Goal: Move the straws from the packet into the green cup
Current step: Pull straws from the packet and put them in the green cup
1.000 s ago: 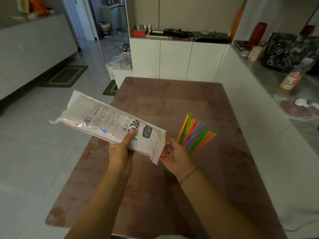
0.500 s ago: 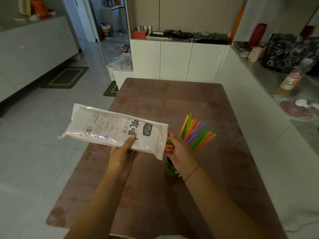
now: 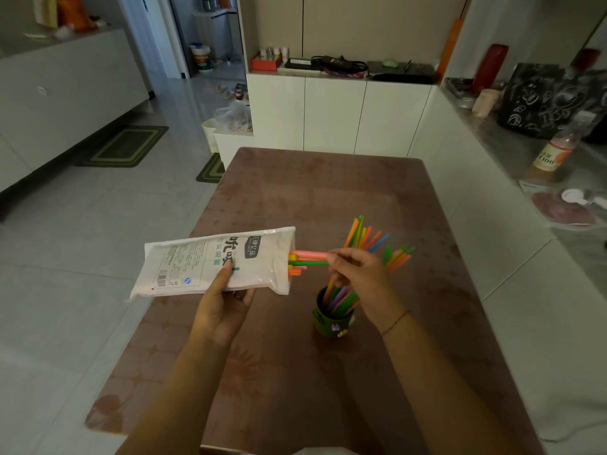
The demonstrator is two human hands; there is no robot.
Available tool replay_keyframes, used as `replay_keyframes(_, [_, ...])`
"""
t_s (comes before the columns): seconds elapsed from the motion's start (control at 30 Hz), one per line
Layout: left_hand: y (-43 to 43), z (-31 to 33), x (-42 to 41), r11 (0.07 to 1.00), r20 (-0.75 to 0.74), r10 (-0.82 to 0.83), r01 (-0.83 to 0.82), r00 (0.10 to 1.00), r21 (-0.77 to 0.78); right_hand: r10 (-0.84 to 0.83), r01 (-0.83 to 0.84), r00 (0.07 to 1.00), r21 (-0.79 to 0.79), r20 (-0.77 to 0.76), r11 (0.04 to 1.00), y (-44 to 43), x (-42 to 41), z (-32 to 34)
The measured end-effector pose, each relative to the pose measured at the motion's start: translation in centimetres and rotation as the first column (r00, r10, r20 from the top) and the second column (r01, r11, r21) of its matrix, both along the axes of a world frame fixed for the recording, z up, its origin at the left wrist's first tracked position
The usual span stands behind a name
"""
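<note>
As the packet point(image 3: 210, 261) levels, the right hand point(image 3: 358, 277) now draws straws point(image 3: 308, 256) out.

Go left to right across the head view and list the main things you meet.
packet → straws poking from its mouth → right hand pinching them → bottle at far right. The left hand and green cup overlap these, so omitted.
</note>
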State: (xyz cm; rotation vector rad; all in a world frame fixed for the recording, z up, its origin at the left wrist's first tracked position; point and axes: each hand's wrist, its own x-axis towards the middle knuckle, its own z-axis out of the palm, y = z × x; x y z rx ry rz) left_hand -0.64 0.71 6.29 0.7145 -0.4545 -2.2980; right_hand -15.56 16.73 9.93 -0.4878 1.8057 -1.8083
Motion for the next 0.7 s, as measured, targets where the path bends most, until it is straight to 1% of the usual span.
replay_keyframes(0.07, [-0.4, -0.2, 0.3, 0.999, -0.020, 0.033, -0.032, 0.999, 0.032, 0.018, -0.018, 0.999, -0.007, -0.026, 1.000, 0.8, -1.0, 0.2])
replay_keyframes(0.2, [-0.7, -0.3, 0.4, 0.995, -0.039, 0.060, -0.057, 0.997, 0.077, 0.119, -0.117, 0.990, 0.024, -0.077, 0.993, 2.0, -2.2, 0.8])
replay_keyframes(0.27, [-0.6, -0.3, 0.1, 0.994, -0.025, 0.061, -0.058, 0.998, 0.095, 0.151, -0.148, 0.985, 0.039, -0.080, 0.988, 2.1, -2.3, 0.8])
replay_keyframes(0.33, [-0.3, -0.3, -0.3, 0.992, -0.001, 0.062, -0.061, 0.998, 0.112, 0.146, -0.144, 0.987, 0.022, -0.063, 0.989, 1.9, -2.1, 0.6])
replay_keyframes(0.37, [-0.2, -0.3, -0.5, 0.991, 0.010, 0.061, -0.062, 0.998, 0.120, 0.122, -0.122, 0.992, -0.014, -0.027, 0.992, 1.6, -1.9, 0.5])
replay_keyframes(0.4, [-0.2, -0.3, -0.6, 0.990, 0.019, 0.060, -0.062, 0.998, 0.130, 0.091, -0.089, 0.995, -0.059, 0.041, 0.994, 1.4, -1.7, 0.4])
replay_keyframes(0.47, [0.0, -0.3, -0.9, 0.987, 0.032, 0.058, -0.062, 0.998, 0.146, 0.060, -0.027, 0.974, -0.149, 0.219, 0.988, 0.9, -1.1, 0.1])
replay_keyframes(0.53, [0.1, -0.3, -1.1, 0.987, 0.039, 0.054, -0.059, 0.998, 0.151, 0.068, 0.008, 0.930, -0.204, 0.360, 0.979, 0.5, -0.4, -0.2])
replay_keyframes(0.6, [0.3, -0.1, -1.2, 0.987, 0.038, 0.052, -0.057, 0.998, 0.151, 0.084, 0.042, 0.880, -0.254, 0.467, 0.966, 0.0, 0.4, -0.6])
replay_keyframes(0.7, [0.5, 0.0, -1.5, 0.989, 0.040, 0.046, -0.051, 0.998, 0.142, 0.115, 0.105, 0.812, -0.337, 0.572, 0.935, -0.9, 1.5, -1.1])
